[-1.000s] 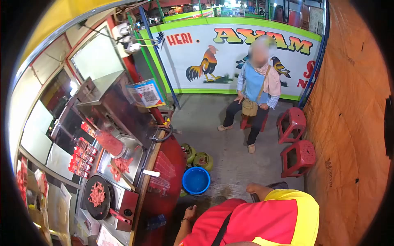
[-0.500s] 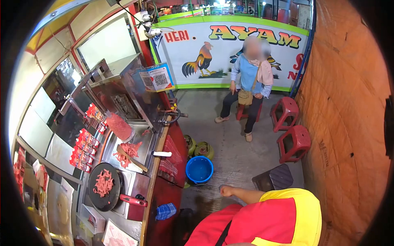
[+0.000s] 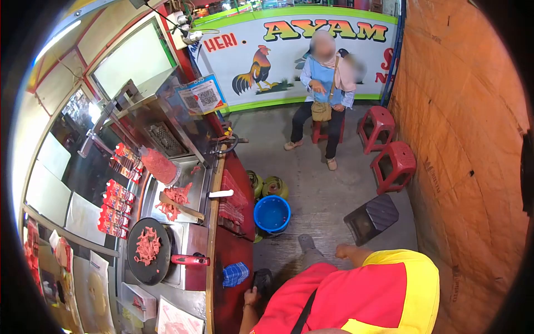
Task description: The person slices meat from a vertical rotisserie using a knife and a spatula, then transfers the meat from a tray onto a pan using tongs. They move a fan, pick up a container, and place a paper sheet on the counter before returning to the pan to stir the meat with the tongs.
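Note:
My right hand (image 3: 345, 251) hangs low in front of my red and yellow shirt (image 3: 361, 295), its fingers curled in, nothing visible in them. Near it on the floor stands a dark stool (image 3: 371, 218), apart from the hand. My left hand (image 3: 252, 296), a band at its wrist, is low beside the counter, close to a dark shape that may be my shoe (image 3: 261, 280); its fingers are too small to read. A blue checked cloth (image 3: 236, 274) hangs at the counter side just above that hand. My other foot (image 3: 306, 242) shows on the floor.
On the counter at left are a black pan (image 3: 147, 251) with reddish strips, a tray (image 3: 189, 189) with more strips and a wooden utensil (image 3: 183, 207). A blue bucket (image 3: 272, 214) and green gas cylinders (image 3: 275, 187) stand beside it. A seated person (image 3: 325, 83) and red stools (image 3: 394, 164) are ahead.
My right hand has moved right and slightly up in the view. My left hand and a foot have come into sight. The seated person's hand has risen from the lap.

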Tool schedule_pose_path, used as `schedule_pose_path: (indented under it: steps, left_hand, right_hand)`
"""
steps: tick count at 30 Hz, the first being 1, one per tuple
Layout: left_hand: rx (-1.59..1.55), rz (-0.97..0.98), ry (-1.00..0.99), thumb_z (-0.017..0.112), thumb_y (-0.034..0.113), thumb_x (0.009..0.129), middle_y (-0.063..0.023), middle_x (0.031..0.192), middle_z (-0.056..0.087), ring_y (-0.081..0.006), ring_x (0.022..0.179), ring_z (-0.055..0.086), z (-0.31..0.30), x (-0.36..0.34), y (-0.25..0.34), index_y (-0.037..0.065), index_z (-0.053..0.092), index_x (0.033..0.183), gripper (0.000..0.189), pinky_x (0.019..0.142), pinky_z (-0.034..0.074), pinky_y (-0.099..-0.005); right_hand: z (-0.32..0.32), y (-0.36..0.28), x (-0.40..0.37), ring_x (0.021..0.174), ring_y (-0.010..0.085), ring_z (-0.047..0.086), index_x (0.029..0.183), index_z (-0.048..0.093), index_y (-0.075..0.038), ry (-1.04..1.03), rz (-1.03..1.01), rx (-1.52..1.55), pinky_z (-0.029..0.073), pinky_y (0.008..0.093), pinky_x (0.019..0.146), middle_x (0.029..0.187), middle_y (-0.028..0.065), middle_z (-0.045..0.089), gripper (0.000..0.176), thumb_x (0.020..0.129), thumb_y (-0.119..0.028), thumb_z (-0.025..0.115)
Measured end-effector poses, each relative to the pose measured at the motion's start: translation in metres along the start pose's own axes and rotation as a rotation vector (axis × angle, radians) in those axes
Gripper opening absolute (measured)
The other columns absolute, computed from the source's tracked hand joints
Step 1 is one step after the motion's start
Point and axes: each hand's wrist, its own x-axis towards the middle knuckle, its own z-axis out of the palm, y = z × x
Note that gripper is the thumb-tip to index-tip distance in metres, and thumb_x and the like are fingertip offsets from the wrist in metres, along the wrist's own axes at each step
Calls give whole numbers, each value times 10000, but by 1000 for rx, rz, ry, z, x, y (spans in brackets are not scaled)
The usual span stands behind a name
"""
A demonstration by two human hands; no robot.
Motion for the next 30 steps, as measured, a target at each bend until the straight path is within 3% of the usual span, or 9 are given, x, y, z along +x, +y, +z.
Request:
schedule_pose_path:
  steps: [3, 7, 15, 19, 21, 24, 27, 28, 30]
  left_hand:
    - [-570, -116, -22, 626, 424, 1038, -141, 805, 727, -216, 698, 727, 7, 25, 27, -11, 627, 1052, 435, 587, 549, -357]
    - [-637, -197, 36, 582, 386, 1071, -98, 813, 720, -188, 652, 704, 13, 25, 51, 0, 585, 1101, 386, 559, 527, -319]
    - [135, 71, 48, 637, 478, 985, -249, 1055, 757, -396, 934, 746, 46, 1, -28, -57, 698, 843, 556, 824, 574, -500]
    - [392, -86, -48, 643, 487, 995, -216, 973, 752, -377, 1029, 727, 11, -25, 22, -34, 636, 1193, 557, 853, 576, -488]
    - [-792, -450, 118, 668, 471, 1002, -148, 933, 742, -298, 967, 733, 10, 28, 0, 39, 575, 1309, 538, 775, 599, -420]
    - [-1060, -388, 572, 698, 464, 995, -107, 946, 727, -236, 830, 726, -15, 43, 80, 68, 573, 1308, 520, 671, 602, -357]
    - [-1289, -443, 566, 709, 505, 979, -131, 1054, 719, -247, 846, 730, -47, 58, 121, 48, 555, 1330, 596, 656, 614, -370]
    - [-1442, -676, 600, 710, 532, 971, -153, 1144, 695, -250, 923, 718, -53, 69, 125, 30, 575, 1337, 635, 678, 625, -387]
    - [-1382, -638, 632, 708, 541, 968, -156, 1156, 696, -264, 917, 710, -45, 106, 88, 24, 602, 1311, 630, 701, 632, -399]
  right_hand:
    - [-6, -19, 0, 755, 313, 745, 780, 790, -46, -73, -18, -17, 580, 483, 721, 799, 159, 761, 314, 841, -291, 604]
    - [-5, -40, 24, 721, 315, 736, 728, 786, -64, -148, -108, -32, 575, 477, 700, 753, 167, 745, 321, 843, -295, 595]
    - [-32, -33, 74, 807, 367, 740, 821, 798, -51, 4, -302, -35, 576, 500, 738, 840, 192, 762, 330, 814, -328, 618]
    - [-58, -23, 109, 854, 384, 742, 881, 797, -36, -13, -323, -158, 580, 502, 756, 884, 201, 768, 337, 803, -316, 627]
    - [-94, -36, 113, 866, 382, 746, 884, 800, -35, 47, -209, -92, 582, 501, 758, 896, 204, 769, 334, 810, -314, 632]
    - [-141, -56, 121, 850, 343, 754, 829, 800, -41, -29, -254, -141, 588, 486, 756, 883, 207, 766, 314, 813, -311, 640]
    - [-163, -80, 163, 809, 255, 750, 900, 790, -53, -189, -218, -88, 590, 430, 708, 883, 133, 775, 341, 890, -369, 663]
    - [-189, -96, 152, 805, 208, 737, 974, 771, -67, -219, -267, 128, 583, 388, 688, 897, 93, 763, 355, 942, -400, 651]
    - [-243, -140, 122, 766, 137, 695, 1080, 714, -88, -307, -487, 672, 553, 312, 642, 906, 27, 718, 371, 1032, -440, 610]
